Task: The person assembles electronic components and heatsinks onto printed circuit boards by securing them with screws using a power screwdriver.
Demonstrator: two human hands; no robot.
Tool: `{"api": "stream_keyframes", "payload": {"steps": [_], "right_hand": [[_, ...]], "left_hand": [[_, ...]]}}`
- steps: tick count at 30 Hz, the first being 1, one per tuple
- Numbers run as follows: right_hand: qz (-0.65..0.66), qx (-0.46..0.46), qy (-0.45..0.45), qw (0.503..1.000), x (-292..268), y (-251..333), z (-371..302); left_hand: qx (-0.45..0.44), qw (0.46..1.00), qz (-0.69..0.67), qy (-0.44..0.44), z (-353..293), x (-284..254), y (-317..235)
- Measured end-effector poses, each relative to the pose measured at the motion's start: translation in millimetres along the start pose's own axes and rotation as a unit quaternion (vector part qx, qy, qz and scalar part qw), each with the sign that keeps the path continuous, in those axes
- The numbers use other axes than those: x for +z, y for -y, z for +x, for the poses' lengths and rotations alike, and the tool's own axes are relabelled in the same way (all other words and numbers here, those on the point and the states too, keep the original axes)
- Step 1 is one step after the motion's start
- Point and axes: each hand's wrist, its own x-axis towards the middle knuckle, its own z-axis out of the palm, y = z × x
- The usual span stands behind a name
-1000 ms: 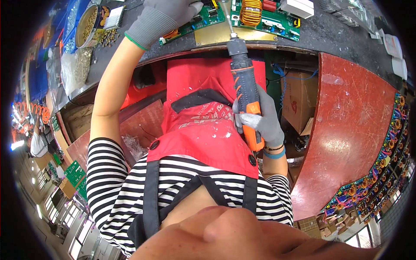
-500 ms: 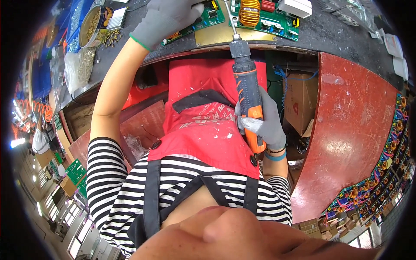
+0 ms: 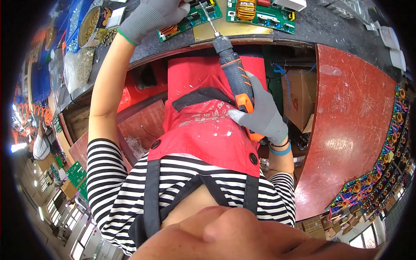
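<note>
Has swung the screwdriver (image 3: 235, 71) leftward since half a second ago, bringing its bit (image 3: 211, 21) from beside the right board (image 3: 255, 21) to over the left board (image 3: 199, 21). Has also shifted the left hand (image 3: 151, 19) slightly left. Grasps the screwdriver by its lower part with the grey-gloved right hand (image 3: 265, 113), laying the thumb over the orange section. Holds it in front of the red apron (image 3: 203, 121), slanting up and to the left, nose toward the bench (image 3: 310, 28). Looks dark and ribbed along the body, with orange streaks, a thin orange ring, a dark collar at the nose and a slim steel bit. Cannot tell about contact between bit and board. Reaches the left hand, gloved in grey with a green cuff, over the left board near its copper coil (image 3: 169, 29). Cannot tell its grip, with fingertips beyond the upper edge. Has a brass plate (image 3: 234, 31) between the boards, by the bench's front edge, and a tub (image 3: 105, 17) of small brass-coloured parts left of the left hand, next to a finned heat sink (image 3: 115, 18).
</note>
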Motion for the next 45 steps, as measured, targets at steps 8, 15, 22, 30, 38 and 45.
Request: {"api": "stream_keyframes", "payload": {"steps": [8,15,22,30,38,45], "right_hand": [[-0.003,0.046,0.004,0.999,2.6,3.4,20.1],[-0.031,0.004,-0.042,0.999,9.7,-0.2,20.7],[-0.02,0.014,-0.055,0.998,28.2,-0.1,20.6],[0.05,0.032,-0.019,0.998,23.1,-1.0,20.8],[0.012,0.05,-0.025,0.998,19.5,1.3,21.6],[0.018,0.019,-0.042,0.999,18.5,-1.8,25.2]], "left_hand": [[0.012,1.0,-0.008,-0.01,0.3,-3.4,-0.2],[0.006,0.999,-0.003,-0.034,1.1,0.2,0.6],[-0.049,0.999,0.007,-0.007,4.1,-2.8,-5.9],[-0.026,0.989,0.128,-0.063,3.9,22.2,-8.5],[-0.054,0.988,0.13,-0.064,6.4,24.4,-11.4],[0.002,0.985,-0.088,-0.148,6.2,39.4,4.5]]}}
